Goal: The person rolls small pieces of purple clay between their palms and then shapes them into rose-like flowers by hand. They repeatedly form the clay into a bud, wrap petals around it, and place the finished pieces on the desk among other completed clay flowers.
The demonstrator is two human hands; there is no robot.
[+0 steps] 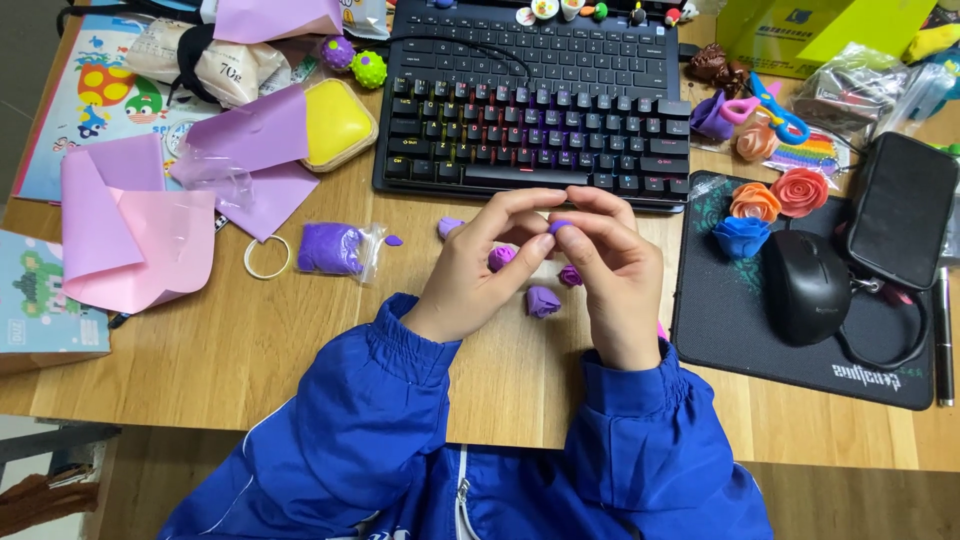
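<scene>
Both hands meet above the wooden desk (250,360), just in front of a black keyboard (540,120). My right hand (610,280) pinches a small purple clay piece (560,227) between thumb and fingers. My left hand (480,265) touches the same piece with its fingertips and cradles a pinkish-purple clay bit (500,257) in its curled fingers. Small purple clay rose shapes (543,301) lie on the desk under the hands. A plastic bag of purple clay (335,249) lies to the left.
A black mouse (806,285) sits on a dark mouse pad (720,330) beside orange, red and blue clay roses (765,210). Pink and purple plastic sheets (130,225), a yellow clay block (337,122) and a white ring (267,257) lie left. A black case (900,205) lies right.
</scene>
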